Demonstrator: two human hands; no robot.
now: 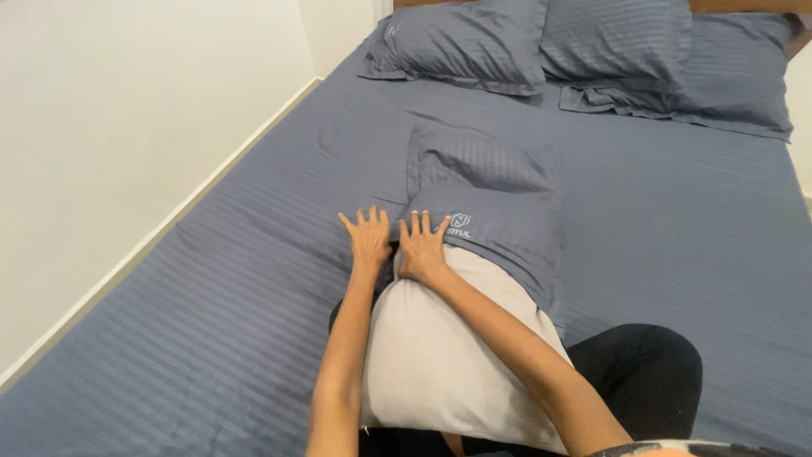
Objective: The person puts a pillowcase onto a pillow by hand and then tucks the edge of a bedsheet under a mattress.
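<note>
**Bed, pillow part-sleeved in slate-blue case**

Slate-blue striped bed (677, 220) beside cream wall (127, 127); three cased pillows (592, 46) at headboard end. Beige pillow (440, 355) on lap, long axis running away from body toward headboard, far end inside blue pillowcase (486, 190). Case mouth directly under fingertips. Left hand (368, 239) flat, fingers spread, on sheet at case's left edge. Right hand (421, 247) flat, fingers spread, pressed on case hem; nearer pillow centre. Both arms extended forward, near parallel. Nothing pinched.
</note>
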